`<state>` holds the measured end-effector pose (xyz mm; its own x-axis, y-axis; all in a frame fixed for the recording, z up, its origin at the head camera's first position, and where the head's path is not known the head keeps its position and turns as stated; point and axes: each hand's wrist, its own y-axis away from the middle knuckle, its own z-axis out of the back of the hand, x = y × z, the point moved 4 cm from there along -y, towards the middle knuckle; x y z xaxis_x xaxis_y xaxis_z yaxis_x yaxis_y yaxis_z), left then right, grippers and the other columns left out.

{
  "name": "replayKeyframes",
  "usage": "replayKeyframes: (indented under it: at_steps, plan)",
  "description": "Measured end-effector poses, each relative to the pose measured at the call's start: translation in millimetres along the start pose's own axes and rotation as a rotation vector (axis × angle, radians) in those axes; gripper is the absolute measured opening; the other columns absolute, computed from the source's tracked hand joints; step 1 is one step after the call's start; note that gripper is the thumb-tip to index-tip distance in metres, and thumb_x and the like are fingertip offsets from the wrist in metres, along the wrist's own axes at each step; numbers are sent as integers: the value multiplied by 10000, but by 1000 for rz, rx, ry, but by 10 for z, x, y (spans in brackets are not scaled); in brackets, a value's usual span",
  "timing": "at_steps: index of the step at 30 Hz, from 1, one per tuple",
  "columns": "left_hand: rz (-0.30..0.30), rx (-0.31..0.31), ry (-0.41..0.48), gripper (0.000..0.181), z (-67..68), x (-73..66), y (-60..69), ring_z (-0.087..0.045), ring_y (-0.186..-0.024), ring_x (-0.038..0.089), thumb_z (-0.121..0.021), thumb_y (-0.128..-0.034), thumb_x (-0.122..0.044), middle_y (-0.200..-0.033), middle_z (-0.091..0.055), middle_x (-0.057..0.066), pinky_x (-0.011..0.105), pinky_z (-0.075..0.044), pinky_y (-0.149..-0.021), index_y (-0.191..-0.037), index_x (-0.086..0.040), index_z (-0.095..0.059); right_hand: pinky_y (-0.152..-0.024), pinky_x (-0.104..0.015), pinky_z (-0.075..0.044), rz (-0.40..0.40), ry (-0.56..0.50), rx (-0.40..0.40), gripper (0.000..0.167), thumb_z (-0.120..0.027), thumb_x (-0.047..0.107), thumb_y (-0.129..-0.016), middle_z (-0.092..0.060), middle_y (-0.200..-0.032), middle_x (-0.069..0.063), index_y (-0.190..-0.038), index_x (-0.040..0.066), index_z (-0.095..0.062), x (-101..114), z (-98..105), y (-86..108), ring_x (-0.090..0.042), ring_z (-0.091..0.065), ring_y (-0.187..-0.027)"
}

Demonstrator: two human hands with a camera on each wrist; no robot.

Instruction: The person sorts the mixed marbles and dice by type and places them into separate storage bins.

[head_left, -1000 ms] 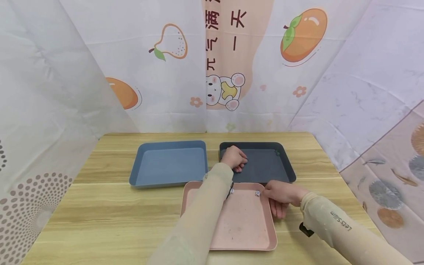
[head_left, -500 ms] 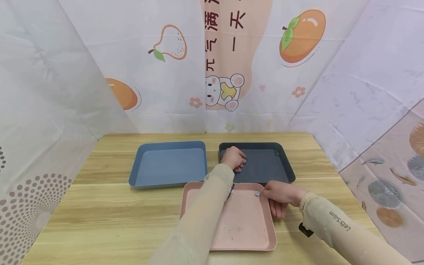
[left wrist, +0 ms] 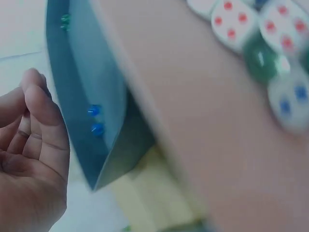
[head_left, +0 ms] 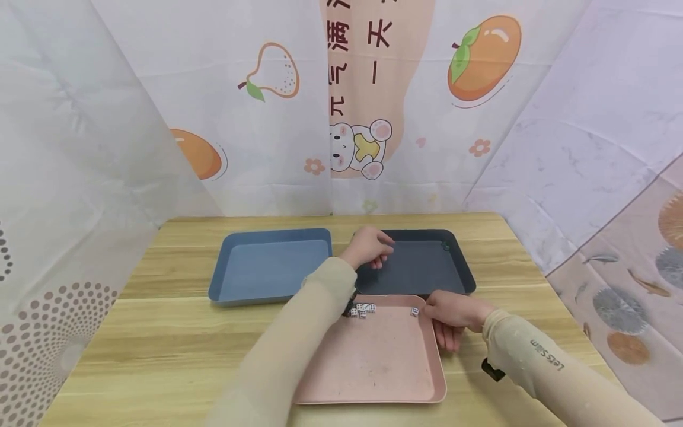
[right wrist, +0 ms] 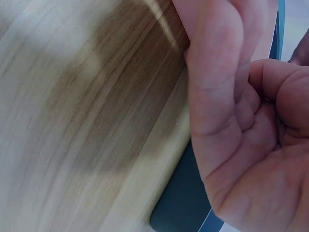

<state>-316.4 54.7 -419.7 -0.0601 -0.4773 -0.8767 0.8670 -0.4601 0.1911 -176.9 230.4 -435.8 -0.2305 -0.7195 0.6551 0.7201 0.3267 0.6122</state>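
My left hand [head_left: 369,247] hovers over the left part of the dark tray [head_left: 418,267], fingers loosely bent with nothing visible between them. Two blue marbles [left wrist: 96,120] lie in that tray in the left wrist view, and small green marbles [head_left: 446,245] sit in its far right corner. Nearer is a pink tray [head_left: 384,362]; my right hand [head_left: 456,314] holds its far right corner, thumb side at the rim and other fingers outside. Several white dice [head_left: 364,308] cluster in the pink tray's far left part, with a green marble [left wrist: 259,60] among them. One die [head_left: 414,311] lies near the right hand.
A blue tray [head_left: 274,270] stands at the back left of the wooden table [head_left: 160,344]. The pink tray's far edge meets the dark tray's near edge. A printed curtain [head_left: 267,148] hangs behind the table. My left forearm covers the pink tray's left side.
My left hand has lifted slightly and shifted left, its fingers loosening. The forearm's shift uncovers the dice cluster in the pink tray. My right hand stays at the corner.
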Motion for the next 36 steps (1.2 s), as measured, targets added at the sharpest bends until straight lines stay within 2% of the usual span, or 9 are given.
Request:
replayKeyframes:
  at_steps: [3, 6, 11, 14, 18, 20, 22, 26, 36]
  plan:
    - [-19, 17, 18, 287, 143, -61, 147, -576, -439, 154, -678, -990, -90, -867, -697, 304, 511, -627, -668, -1264, -15, -713, -398, -316, -554, -3, 0, -6, 368, -439, 156, -1069, -654, -541, -139, -843, -34, -658, -1, -6, -1, -138, -599, -372]
    - [-31, 24, 18, 250, 289, -121, 317, -582, -464, 171, -670, -997, -102, -905, -687, 331, 490, -627, -654, -1228, -26, -727, -399, -319, -554, -1, -3, -9, 370, -450, 157, -1061, -649, -534, -132, -830, -41, -660, 1, -8, 6, -138, -597, -371]
    - [-21, 36, -42, 228, 462, -165, 563, -630, -521, 232, -670, -1005, -142, -831, -704, 253, 421, -632, -617, -1201, -50, -741, -403, -328, -559, 5, 2, -13, 388, -464, 174, -1053, -646, -529, -124, -804, -40, -670, -10, -4, 17, -137, -594, -368]
    - [-6, 56, -66, 225, 511, -147, 683, -675, -586, 334, -671, -1004, -133, -817, -709, 245, 428, -634, -614, -1197, -45, -746, -406, -337, -563, 8, 6, -17, 388, -465, 181, -1050, -646, -528, -122, -799, -35, -668, -22, -6, 13, -139, -595, -367]
    - [26, 87, -81, 212, 549, -76, 822, -674, -565, 317, -681, -995, -123, -832, -714, 266, 465, -632, -626, -1178, -46, -756, -408, -342, -566, 7, 8, -19, 391, -465, 181, -1049, -648, -530, -127, -792, -34, -667, -25, -10, 4, -142, -597, -368]
    - [35, 103, -98, 210, 562, -37, 893, -658, -529, 241, -690, -990, -133, -846, -718, 266, 461, -632, -625, -1173, -54, -759, -407, -341, -566, 6, 7, -19, 400, -465, 183, -1053, -651, -534, -132, -788, -37, -669, -21, -12, 4, -142, -598, -369]
    - [37, 123, -118, 216, 567, 12, 965, -656, -527, 210, -693, -990, -145, -879, -722, 268, 417, -631, -602, -1176, -58, -759, -407, -338, -565, 3, 3, -18, 398, -468, 183, -1055, -653, -538, -139, -792, -39, -668, -16, -13, 7, -141, -599, -369]
    - [12, 137, -149, 205, 541, 86, 1087, -660, -521, 192, -697, -981, -115, -804, -723, 208, 345, -613, -542, -1152, -27, -767, -402, -331, -562, 0, -2, -19, 387, -469, 177, -1053, -654, -541, -142, -802, -44, -664, -9, -12, 8, -141, -598, -369]
    - [21, 142, -120, 180, 427, 242, 1223, -678, -532, 240, -705, -960, -60, -680, -703, 133, 336, -599, -522, -1116, -8, -777, -408, -360, -569, 21, 9, -19, 415, -460, 167, -1054, -643, -519, -129, -777, -62, -666, 16, -24, 21, -146, -595, -363]
